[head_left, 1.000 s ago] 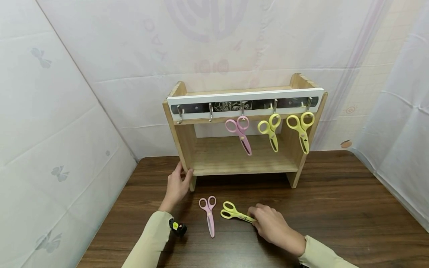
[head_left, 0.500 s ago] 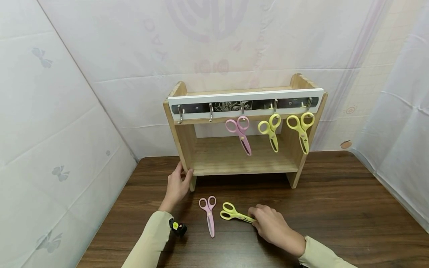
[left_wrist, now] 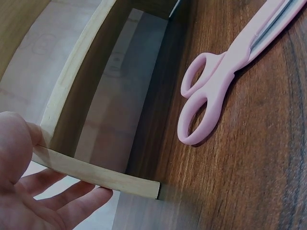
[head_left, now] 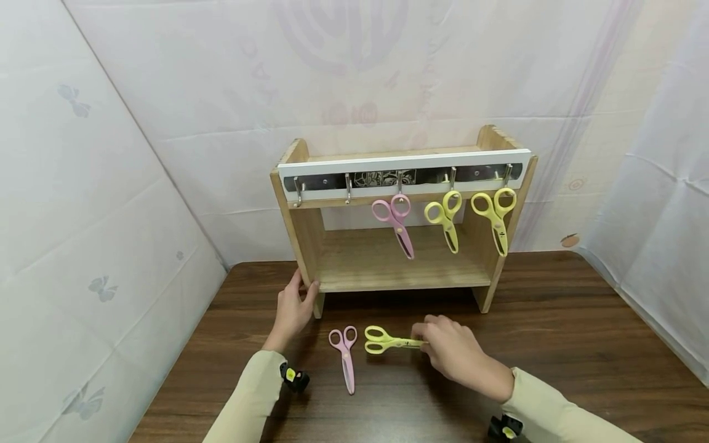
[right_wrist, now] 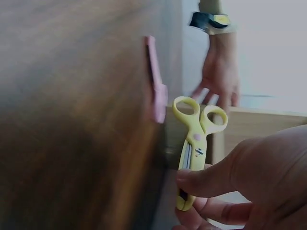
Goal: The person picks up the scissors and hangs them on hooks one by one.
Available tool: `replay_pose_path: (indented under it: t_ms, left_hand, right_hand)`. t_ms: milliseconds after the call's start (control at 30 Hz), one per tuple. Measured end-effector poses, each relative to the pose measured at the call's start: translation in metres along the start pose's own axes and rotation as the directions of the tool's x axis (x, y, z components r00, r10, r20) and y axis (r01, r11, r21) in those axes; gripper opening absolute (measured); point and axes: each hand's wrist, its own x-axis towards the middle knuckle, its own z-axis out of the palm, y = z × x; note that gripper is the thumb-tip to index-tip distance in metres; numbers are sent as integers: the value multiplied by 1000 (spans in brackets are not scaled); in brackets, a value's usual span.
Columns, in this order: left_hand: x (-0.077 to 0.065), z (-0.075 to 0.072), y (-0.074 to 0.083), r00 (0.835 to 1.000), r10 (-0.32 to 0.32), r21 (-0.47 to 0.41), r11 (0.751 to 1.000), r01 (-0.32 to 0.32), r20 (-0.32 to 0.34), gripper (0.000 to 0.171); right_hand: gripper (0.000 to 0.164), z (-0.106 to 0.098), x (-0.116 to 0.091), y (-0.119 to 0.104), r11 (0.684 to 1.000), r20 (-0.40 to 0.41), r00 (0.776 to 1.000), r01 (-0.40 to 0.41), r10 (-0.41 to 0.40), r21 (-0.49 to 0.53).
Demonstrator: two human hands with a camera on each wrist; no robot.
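My left hand [head_left: 293,311] grips the left side panel of a small wooden shelf [head_left: 404,283], thumb on one face and fingers on the other, as the left wrist view shows. My right hand [head_left: 456,351] pinches the blade end of yellow scissors [right_wrist: 195,139]; their handles point left, toward the pink scissors [head_left: 346,359] lying on the table. In the right wrist view the yellow pair is held off the tabletop. From the shelf's hook rail [head_left: 332,181] hang pink scissors [head_left: 400,226] and two yellow pairs, one in the middle [head_left: 447,221] and one at the right [head_left: 497,221].
The two leftmost hooks, left [head_left: 298,192] and second [head_left: 348,189], carry nothing. Dark wood-grain table [head_left: 581,344] lies under everything. White patterned cloth [head_left: 221,74] covers the walls behind and beside the shelf.
My right hand has lifted the yellow scissors and moved slightly away from me, and their handles have swung more level. The left hand keeps its place on the shelf.
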Motion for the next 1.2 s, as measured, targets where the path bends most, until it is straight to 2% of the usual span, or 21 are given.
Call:
replay_pose_path:
  t_ms: [167, 300, 467, 667, 767, 933, 1033, 1200]
  left_hand:
    - [0, 1, 0, 1000, 6, -4, 1000, -6, -5, 44]
    - [-1, 1, 0, 1000, 12, -7, 1000, -12, -9, 43]
    - [-1, 1, 0, 1000, 18, -14, 1000, -18, -3, 40]
    - [-1, 1, 0, 1000, 27, -31, 999, -27, -13, 38]
    - [-1, 1, 0, 999, 29, -31, 999, -30, -15, 38]
    - [-1, 2, 0, 1000, 28, -25, 999, -28, -13, 38]
    - [-1, 2, -1, 999, 39, -23, 999, -40, -19, 37]
    - [0, 2, -2, 998, 60, -20, 998, -60, -30, 38]
  right_hand:
    - [25, -23, 11, -3, 1000, -106, 994, 30, -30, -5]
    - [23, -41, 23, -9, 997, -221, 973, 72, -69, 9]
    - [22, -59, 38, -14, 984, -367, 921, 166, -132, 61]
    - [22, -75, 51, -20, 953, -495, 856, 257, -149, 158]
    - [21, -79, 58, -23, 936, -533, 835, 284, -136, 207]
    - [19, -81, 68, -26, 910, -573, 814, 306, -97, 281]
    - [18, -82, 72, -29, 899, -587, 806, 306, -69, 314]
    - [18, -81, 79, -34, 884, -590, 807, 292, -23, 365]
